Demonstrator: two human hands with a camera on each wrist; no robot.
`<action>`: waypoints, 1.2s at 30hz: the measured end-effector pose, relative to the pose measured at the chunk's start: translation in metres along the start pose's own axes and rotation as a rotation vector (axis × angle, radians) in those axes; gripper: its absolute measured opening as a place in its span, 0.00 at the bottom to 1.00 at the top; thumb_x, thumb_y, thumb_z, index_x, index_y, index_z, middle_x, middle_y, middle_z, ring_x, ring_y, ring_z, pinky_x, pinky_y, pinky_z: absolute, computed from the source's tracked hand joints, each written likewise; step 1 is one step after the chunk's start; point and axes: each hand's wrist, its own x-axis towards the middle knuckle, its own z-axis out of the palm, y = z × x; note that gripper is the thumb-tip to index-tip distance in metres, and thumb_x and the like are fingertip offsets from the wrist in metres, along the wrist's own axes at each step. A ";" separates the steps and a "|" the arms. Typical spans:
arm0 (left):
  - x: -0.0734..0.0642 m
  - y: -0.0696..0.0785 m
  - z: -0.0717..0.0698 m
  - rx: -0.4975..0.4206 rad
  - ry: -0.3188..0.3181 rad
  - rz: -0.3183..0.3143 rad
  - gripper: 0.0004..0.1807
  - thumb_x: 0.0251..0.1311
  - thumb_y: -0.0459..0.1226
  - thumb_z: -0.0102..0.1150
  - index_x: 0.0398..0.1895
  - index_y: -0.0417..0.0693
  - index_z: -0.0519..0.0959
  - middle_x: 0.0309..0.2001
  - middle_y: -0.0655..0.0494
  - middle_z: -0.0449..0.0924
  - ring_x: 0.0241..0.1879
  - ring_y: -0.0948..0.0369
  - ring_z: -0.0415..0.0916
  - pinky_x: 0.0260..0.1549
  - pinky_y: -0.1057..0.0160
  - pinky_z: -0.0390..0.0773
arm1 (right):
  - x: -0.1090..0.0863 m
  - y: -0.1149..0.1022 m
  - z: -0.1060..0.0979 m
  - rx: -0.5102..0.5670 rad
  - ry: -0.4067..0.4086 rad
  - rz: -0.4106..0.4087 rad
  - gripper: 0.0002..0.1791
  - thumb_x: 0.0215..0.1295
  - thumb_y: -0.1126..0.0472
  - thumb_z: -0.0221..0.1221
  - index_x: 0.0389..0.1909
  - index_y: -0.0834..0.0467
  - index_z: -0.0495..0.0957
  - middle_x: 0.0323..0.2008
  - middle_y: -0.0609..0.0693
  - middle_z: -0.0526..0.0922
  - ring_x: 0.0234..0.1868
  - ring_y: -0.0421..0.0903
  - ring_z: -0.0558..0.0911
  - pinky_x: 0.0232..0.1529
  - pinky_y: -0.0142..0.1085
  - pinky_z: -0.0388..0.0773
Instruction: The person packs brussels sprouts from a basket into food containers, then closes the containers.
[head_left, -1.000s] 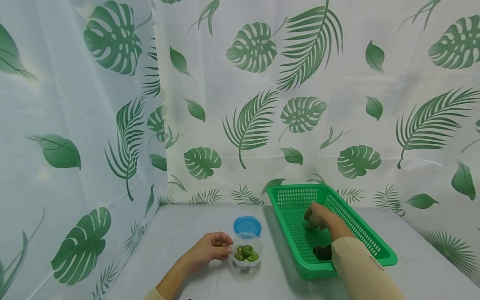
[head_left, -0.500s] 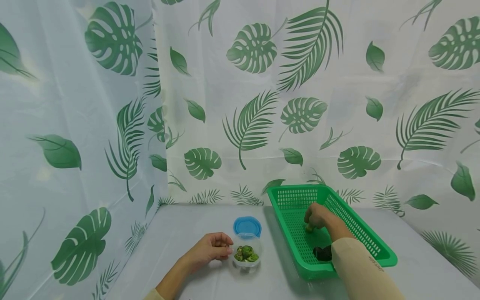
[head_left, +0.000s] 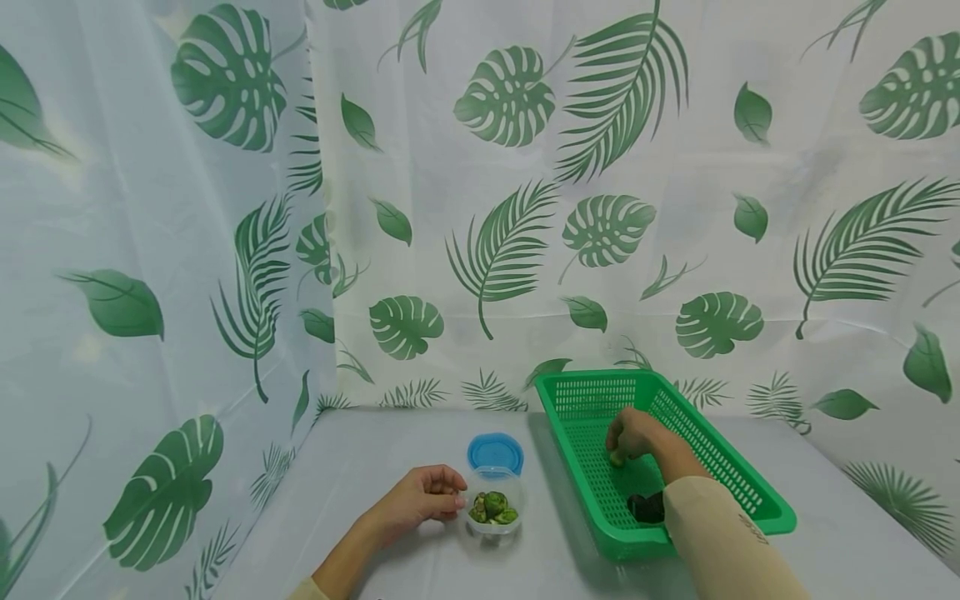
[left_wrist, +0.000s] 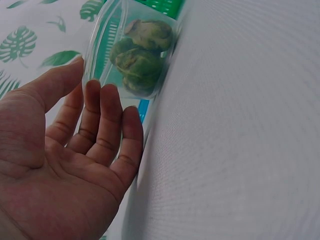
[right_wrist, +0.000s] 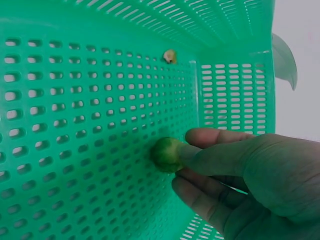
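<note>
In the right wrist view, my right hand (right_wrist: 250, 175) pinches a green Brussels sprout (right_wrist: 165, 154) between thumb and fingertips, low over the perforated floor of the green basket (right_wrist: 125, 107). The head view has the same hand (head_left: 637, 435) reaching down into the basket. My left hand (head_left: 420, 500) holds the near-side rim of a clear plastic container (head_left: 517, 500) standing on the table; thumb and fingertips meet its edge in the left wrist view. Several Brussels sprouts (left_wrist: 140, 62) lie inside the container.
A blue lid (head_left: 495, 452) lies just behind the container. A small pale scrap (right_wrist: 170, 56) sits on the basket floor. Beside the right sleeve is a dark object (head_left: 643, 507) I cannot identify. A leaf-patterned curtain (head_left: 420, 250) rises behind the white table (head_left: 375, 442).
The Brussels sprout has come into clearer sight below my right fingertips, and that hand has shifted only slightly. My left hand and the container stay put.
</note>
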 end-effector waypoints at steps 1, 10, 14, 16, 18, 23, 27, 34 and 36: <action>0.000 0.000 0.000 0.000 0.000 0.001 0.20 0.67 0.37 0.67 0.56 0.32 0.78 0.34 0.58 0.82 0.36 0.63 0.82 0.39 0.63 0.83 | 0.000 0.000 0.000 0.002 0.001 -0.001 0.09 0.59 0.76 0.68 0.41 0.67 0.86 0.38 0.56 0.87 0.39 0.51 0.86 0.42 0.48 0.86; 0.001 0.000 0.000 -0.003 0.002 -0.003 0.20 0.67 0.37 0.68 0.56 0.32 0.78 0.34 0.58 0.82 0.36 0.63 0.82 0.38 0.64 0.82 | 0.001 0.001 0.000 0.011 0.012 0.000 0.08 0.59 0.75 0.69 0.39 0.67 0.87 0.38 0.56 0.87 0.38 0.52 0.87 0.42 0.48 0.87; 0.000 0.001 0.000 -0.004 0.002 -0.003 0.20 0.67 0.37 0.67 0.56 0.31 0.78 0.34 0.58 0.82 0.36 0.62 0.82 0.38 0.63 0.82 | 0.001 0.000 0.000 0.008 0.018 0.000 0.08 0.60 0.75 0.69 0.40 0.68 0.87 0.38 0.58 0.88 0.38 0.52 0.87 0.42 0.48 0.87; 0.000 0.002 0.000 -0.003 0.001 -0.004 0.20 0.67 0.36 0.67 0.56 0.32 0.77 0.34 0.58 0.82 0.36 0.62 0.82 0.38 0.63 0.82 | 0.000 0.000 0.000 0.004 0.018 -0.006 0.08 0.61 0.75 0.68 0.41 0.69 0.87 0.39 0.59 0.88 0.39 0.53 0.87 0.42 0.48 0.87; 0.000 0.002 0.000 -0.003 0.002 -0.006 0.20 0.67 0.36 0.67 0.56 0.32 0.78 0.34 0.58 0.82 0.36 0.62 0.82 0.38 0.63 0.82 | 0.001 0.001 0.001 0.003 0.028 -0.001 0.08 0.60 0.74 0.69 0.40 0.68 0.87 0.39 0.59 0.88 0.39 0.53 0.87 0.42 0.48 0.87; 0.000 0.001 0.000 -0.001 0.007 -0.011 0.20 0.67 0.36 0.67 0.56 0.32 0.78 0.34 0.58 0.82 0.36 0.62 0.82 0.39 0.63 0.83 | 0.004 0.003 0.002 0.002 0.058 -0.011 0.07 0.62 0.75 0.66 0.39 0.67 0.88 0.39 0.58 0.88 0.38 0.52 0.87 0.41 0.47 0.87; 0.001 0.001 0.000 -0.001 0.008 -0.010 0.20 0.68 0.36 0.67 0.56 0.32 0.78 0.34 0.58 0.82 0.36 0.62 0.82 0.39 0.62 0.83 | 0.004 0.002 0.002 0.017 0.074 -0.028 0.07 0.63 0.75 0.64 0.40 0.69 0.87 0.38 0.58 0.88 0.37 0.51 0.87 0.40 0.47 0.87; 0.001 0.001 0.000 0.001 0.004 -0.008 0.19 0.68 0.35 0.65 0.56 0.32 0.77 0.34 0.59 0.82 0.36 0.62 0.82 0.38 0.63 0.83 | 0.002 -0.003 0.002 0.044 0.096 -0.057 0.07 0.64 0.74 0.64 0.42 0.70 0.87 0.37 0.58 0.88 0.36 0.50 0.87 0.41 0.50 0.86; 0.001 0.000 0.000 0.000 0.004 -0.010 0.19 0.68 0.36 0.66 0.56 0.32 0.78 0.34 0.59 0.82 0.36 0.62 0.82 0.38 0.63 0.83 | 0.003 -0.002 0.002 0.056 0.103 -0.071 0.07 0.65 0.73 0.65 0.42 0.70 0.87 0.37 0.59 0.89 0.36 0.51 0.87 0.40 0.50 0.86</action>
